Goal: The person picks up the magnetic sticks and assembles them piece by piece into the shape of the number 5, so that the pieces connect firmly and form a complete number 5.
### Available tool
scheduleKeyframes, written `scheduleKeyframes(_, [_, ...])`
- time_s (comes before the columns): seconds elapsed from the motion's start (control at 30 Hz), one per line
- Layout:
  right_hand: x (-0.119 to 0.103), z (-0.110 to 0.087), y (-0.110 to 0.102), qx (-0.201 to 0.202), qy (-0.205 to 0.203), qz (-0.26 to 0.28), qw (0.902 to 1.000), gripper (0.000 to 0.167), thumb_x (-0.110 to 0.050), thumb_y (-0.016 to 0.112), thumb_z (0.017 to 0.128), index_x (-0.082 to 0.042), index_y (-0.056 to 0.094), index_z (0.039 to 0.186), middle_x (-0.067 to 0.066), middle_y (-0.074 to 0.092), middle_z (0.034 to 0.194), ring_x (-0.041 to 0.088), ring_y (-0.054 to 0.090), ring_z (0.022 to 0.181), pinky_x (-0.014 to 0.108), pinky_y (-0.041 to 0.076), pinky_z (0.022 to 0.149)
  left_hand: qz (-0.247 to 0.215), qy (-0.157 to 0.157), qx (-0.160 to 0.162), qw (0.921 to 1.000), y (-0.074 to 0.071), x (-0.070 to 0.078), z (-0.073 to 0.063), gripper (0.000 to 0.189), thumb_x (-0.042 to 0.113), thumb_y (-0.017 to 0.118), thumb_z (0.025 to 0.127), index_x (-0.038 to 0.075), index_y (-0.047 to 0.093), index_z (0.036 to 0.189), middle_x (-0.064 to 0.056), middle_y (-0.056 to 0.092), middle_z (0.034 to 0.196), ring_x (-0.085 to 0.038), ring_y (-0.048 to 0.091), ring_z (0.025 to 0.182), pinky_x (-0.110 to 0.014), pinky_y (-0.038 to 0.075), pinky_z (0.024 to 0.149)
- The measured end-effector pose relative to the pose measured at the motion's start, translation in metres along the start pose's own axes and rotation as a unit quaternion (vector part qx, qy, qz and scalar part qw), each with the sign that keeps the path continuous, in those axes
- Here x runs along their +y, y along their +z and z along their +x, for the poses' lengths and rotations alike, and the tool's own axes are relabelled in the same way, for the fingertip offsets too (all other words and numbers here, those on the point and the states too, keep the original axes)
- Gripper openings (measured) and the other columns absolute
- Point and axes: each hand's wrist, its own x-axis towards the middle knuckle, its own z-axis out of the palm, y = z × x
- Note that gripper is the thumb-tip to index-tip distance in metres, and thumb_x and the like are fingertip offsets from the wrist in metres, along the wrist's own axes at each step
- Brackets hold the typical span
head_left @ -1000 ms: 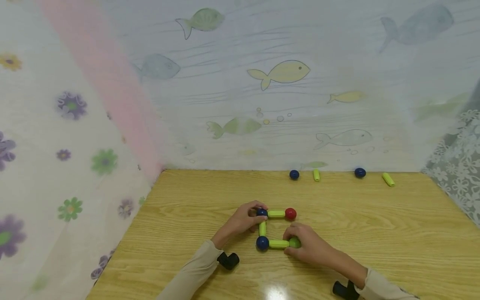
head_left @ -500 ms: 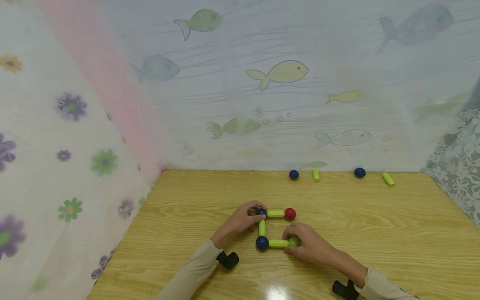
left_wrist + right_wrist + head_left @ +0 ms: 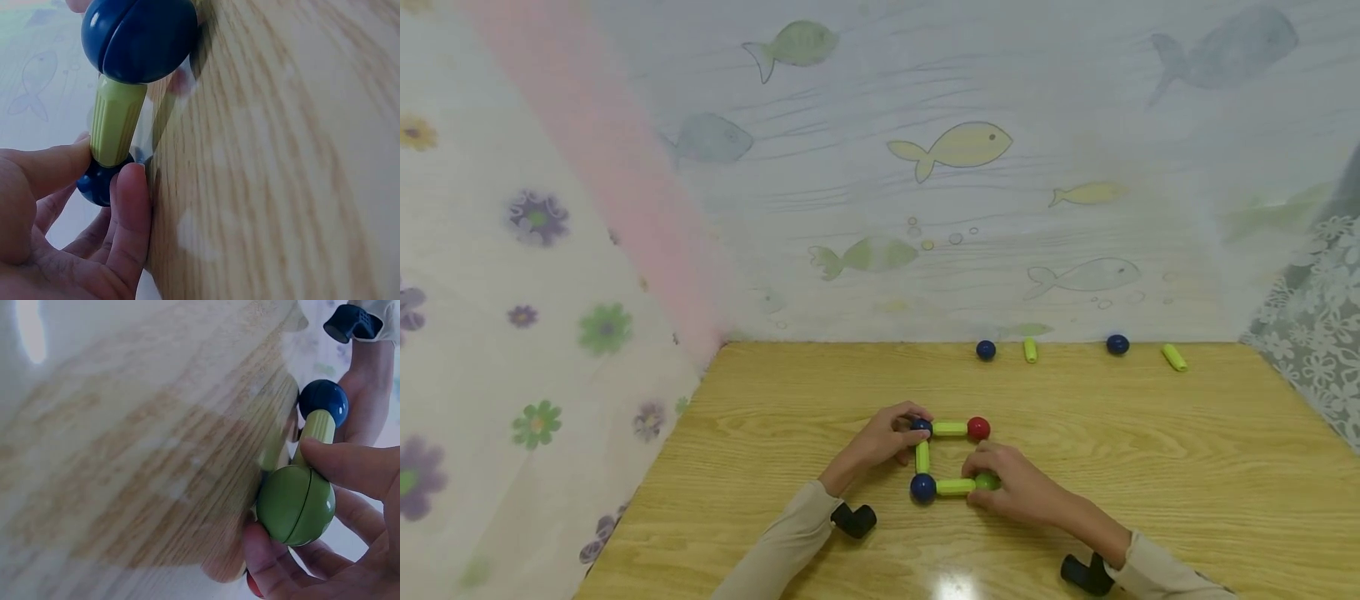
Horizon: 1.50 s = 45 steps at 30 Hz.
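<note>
On the wooden table, yellow-green rods and balls are joined into a three-sided frame that opens to the right. My left hand (image 3: 880, 437) grips the blue ball (image 3: 94, 184) at its far left corner. The near left corner is another blue ball (image 3: 923, 487), joined to it by an upright-running rod (image 3: 117, 122). From the far corner a rod (image 3: 950, 428) leads to a red ball (image 3: 978, 428). My right hand (image 3: 1018, 487) pinches the green ball (image 3: 297, 505) at the end of the near rod (image 3: 955, 487), its thumb by the joint.
Along the table's back edge lie a blue ball (image 3: 986, 350), a short rod (image 3: 1030, 350), a second blue ball (image 3: 1117, 344) and another rod (image 3: 1175, 357). A fish-patterned cloth (image 3: 850, 317) hangs behind the table (image 3: 775, 375). Black wrist devices (image 3: 854, 521) sit below the hands.
The view has shifted very slightly. Both hands keep their hold on the blue and green balls, and the frame of rods has not visibly changed.
</note>
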Motion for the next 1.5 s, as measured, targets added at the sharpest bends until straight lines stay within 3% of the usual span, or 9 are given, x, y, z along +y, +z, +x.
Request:
scheduleKeyframes(0.2, [-0.002,0.000,-0.001,0.001,0.001,-0.010,0.9999,0.013,-0.016,0.074,0.081,-0.014,0.067,0.091,-0.005,0.057,0.091,0.007,0.050,0.079,0.025,0.044,0.068,0.004,0.005,-0.003,1.0000,-0.001,0.006,-0.002,0.026,0.015,0.058,0.096,0.006,0.059,0.120,-0.008,0.058,0.105,-0.023,0.057,0.068,-0.035,0.052,0.055])
scheduleKeyframes(0.27, [0.000,0.000,0.000,0.003,0.004,-0.015,0.9999,0.013,-0.017,0.075,0.081,-0.015,0.066,0.091,-0.005,0.058,0.092,0.007,0.051,0.081,0.026,0.045,0.069,0.005,0.005,-0.005,1.0000,-0.001,0.000,0.001,0.026,0.018,0.059,0.096,0.009,0.060,0.120,-0.006,0.058,0.106,-0.021,0.057,0.068,-0.034,0.053,0.055])
scheduleKeyframes(0.63, [0.003,-0.002,0.003,0.000,0.003,-0.011,0.9999,0.015,-0.019,0.076,0.081,-0.017,0.064,0.090,-0.008,0.056,0.089,0.006,0.051,0.080,0.027,0.046,0.069,0.005,-0.006,0.004,1.0000,0.001,-0.002,-0.002,0.026,0.017,0.058,0.096,0.009,0.059,0.121,-0.006,0.058,0.105,-0.023,0.058,0.069,-0.036,0.053,0.056])
scheduleKeyframes(0.9, [0.003,-0.002,0.001,-0.005,0.009,-0.007,0.9999,0.013,-0.020,0.074,0.083,-0.016,0.066,0.092,-0.007,0.057,0.091,0.007,0.051,0.080,0.026,0.045,0.069,-0.006,0.007,0.007,0.9999,0.002,0.025,-0.016,0.027,0.009,0.058,0.095,-0.001,0.057,0.120,-0.012,0.058,0.103,-0.029,0.057,0.067,-0.038,0.052,0.055])
scheduleKeyframes(1.0, [0.001,-0.001,-0.003,-0.005,0.011,-0.007,0.9999,0.014,-0.021,0.074,0.083,-0.016,0.066,0.093,-0.007,0.058,0.093,0.009,0.053,0.083,0.028,0.047,0.072,-0.004,0.012,0.012,0.9998,0.001,0.026,-0.016,0.027,0.009,0.058,0.095,0.000,0.056,0.120,-0.011,0.058,0.102,-0.028,0.056,0.067,-0.037,0.052,0.053])
scheduleKeyframes(1.13, [0.002,-0.003,-0.005,-0.005,0.008,-0.014,0.9999,0.016,-0.022,0.074,0.083,-0.016,0.065,0.095,-0.007,0.058,0.094,0.009,0.053,0.084,0.029,0.047,0.072,-0.005,0.007,0.008,0.9999,0.000,0.024,-0.014,0.026,0.010,0.057,0.095,0.000,0.057,0.120,-0.011,0.058,0.101,-0.029,0.057,0.069,-0.037,0.052,0.055])
scheduleKeyframes(1.3, [0.005,-0.007,-0.008,-0.007,0.001,-0.016,0.9999,0.020,-0.020,0.075,0.081,-0.016,0.064,0.096,-0.007,0.058,0.095,0.008,0.052,0.083,0.028,0.045,0.070,-0.006,-0.008,0.002,1.0000,0.000,0.008,-0.004,0.026,0.013,0.058,0.095,0.005,0.059,0.120,-0.008,0.058,0.102,-0.024,0.056,0.066,-0.034,0.052,0.054])
scheduleKeyframes(1.5, [0.004,-0.010,-0.015,-0.015,0.038,0.005,0.9992,0.024,-0.029,0.070,0.087,-0.013,0.062,0.103,-0.005,0.057,0.096,0.010,0.051,0.080,0.028,0.046,0.068,-0.011,-0.014,-0.005,0.9998,-0.003,-0.001,0.003,0.026,0.017,0.060,0.095,0.009,0.060,0.120,-0.007,0.059,0.101,-0.020,0.054,0.057,-0.033,0.052,0.052])
